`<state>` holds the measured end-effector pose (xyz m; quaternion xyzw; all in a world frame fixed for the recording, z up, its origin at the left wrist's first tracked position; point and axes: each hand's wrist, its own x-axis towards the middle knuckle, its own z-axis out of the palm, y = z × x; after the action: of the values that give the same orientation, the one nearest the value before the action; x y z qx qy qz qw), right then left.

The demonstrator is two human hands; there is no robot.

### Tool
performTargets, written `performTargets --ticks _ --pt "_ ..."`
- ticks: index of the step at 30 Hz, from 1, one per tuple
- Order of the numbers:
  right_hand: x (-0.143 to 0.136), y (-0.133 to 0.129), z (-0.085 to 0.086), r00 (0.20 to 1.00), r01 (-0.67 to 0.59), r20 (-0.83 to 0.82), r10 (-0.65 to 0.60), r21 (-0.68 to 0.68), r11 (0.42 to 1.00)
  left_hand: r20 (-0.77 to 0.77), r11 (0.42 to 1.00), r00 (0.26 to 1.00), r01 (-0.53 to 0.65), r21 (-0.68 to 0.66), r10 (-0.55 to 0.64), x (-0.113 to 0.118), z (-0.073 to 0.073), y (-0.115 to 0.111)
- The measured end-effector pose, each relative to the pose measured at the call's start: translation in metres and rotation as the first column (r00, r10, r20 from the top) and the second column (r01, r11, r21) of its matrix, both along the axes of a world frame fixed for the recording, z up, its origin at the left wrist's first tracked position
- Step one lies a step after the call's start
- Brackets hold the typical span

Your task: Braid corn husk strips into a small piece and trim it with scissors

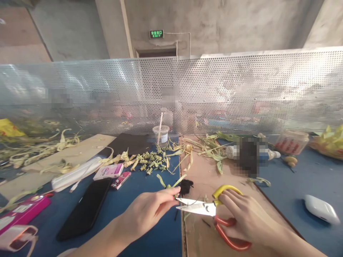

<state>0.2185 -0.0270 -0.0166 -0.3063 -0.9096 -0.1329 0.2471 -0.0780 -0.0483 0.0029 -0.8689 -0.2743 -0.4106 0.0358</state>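
My left hand [143, 210] is closed in a pinch on a small piece of green leaf [180, 180], whose strips stick up past the fingertips. In my right hand [245, 212] are scissors [198, 207] with one yellow and one red handle loop. Their blades stand slightly apart, tips pointing left, right beside the left fingertips. Whether the blades touch the leaf I cannot tell. Just behind the pinch lies a black fuzzy tangle [185, 186]. Farther back on the blue table is a pile of small knotted green leaf pieces [154, 161].
On the left lie a black phone [85, 208], a white power bank [76, 175], a pink box [108, 171] and long dried leaf strips [57, 145]. A plastic cup [161, 135] stands before the perforated metal screen [227, 92]. A white earbud case [321, 210] is at right.
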Motion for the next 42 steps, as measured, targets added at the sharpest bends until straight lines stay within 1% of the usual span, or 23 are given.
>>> performTargets --ticks 5,7,10,12,16,20,24,30,34,38,42 --pt "0.001 0.000 0.003 1.000 -0.030 0.004 0.030 0.018 0.999 -0.014 0.999 1.000 -0.016 0.034 0.017 0.000 0.002 0.001" --pt "0.001 0.000 0.003 0.999 -0.027 -0.027 0.028 0.022 0.999 -0.017 0.998 0.999 -0.032 0.058 0.033 0.001 0.003 0.000" --pt "0.001 0.000 0.005 0.995 0.017 -0.102 -0.013 0.035 0.999 -0.004 0.993 0.999 -0.054 0.103 0.054 0.001 0.005 0.000" --pt "0.003 0.002 0.007 0.991 0.061 -0.123 -0.053 0.062 0.996 0.004 0.993 0.998 -0.062 0.100 0.062 0.001 0.006 0.001" --pt "0.010 0.009 0.008 0.992 0.098 -0.090 -0.087 0.127 0.987 0.050 0.995 0.997 -0.066 0.080 0.063 0.001 0.007 0.003" --pt "0.016 0.015 0.005 0.997 0.073 -0.025 -0.070 0.161 0.984 0.084 0.990 0.992 -0.103 0.097 0.095 0.003 0.012 0.004" --pt "0.016 0.015 0.004 0.997 0.075 -0.005 -0.075 0.204 0.976 0.090 0.984 0.988 -0.133 0.119 0.123 0.003 0.015 0.004" --pt "0.018 0.015 0.007 0.998 0.057 -0.001 -0.059 0.236 0.970 0.116 0.981 0.986 -0.139 0.136 0.123 0.002 0.014 0.005" --pt "0.021 0.016 0.007 0.997 0.056 0.027 -0.066 0.287 0.956 0.118 0.981 0.982 -0.158 0.116 0.144 0.003 0.013 0.004" --pt "0.022 0.013 0.004 0.996 0.052 0.058 -0.070 0.274 0.960 0.084 0.989 0.989 -0.126 0.080 0.119 0.003 0.012 0.003" --pt "0.025 0.015 0.003 0.996 0.052 0.049 -0.069 0.290 0.956 0.108 0.987 0.987 -0.133 0.093 0.122 0.005 0.014 0.002"
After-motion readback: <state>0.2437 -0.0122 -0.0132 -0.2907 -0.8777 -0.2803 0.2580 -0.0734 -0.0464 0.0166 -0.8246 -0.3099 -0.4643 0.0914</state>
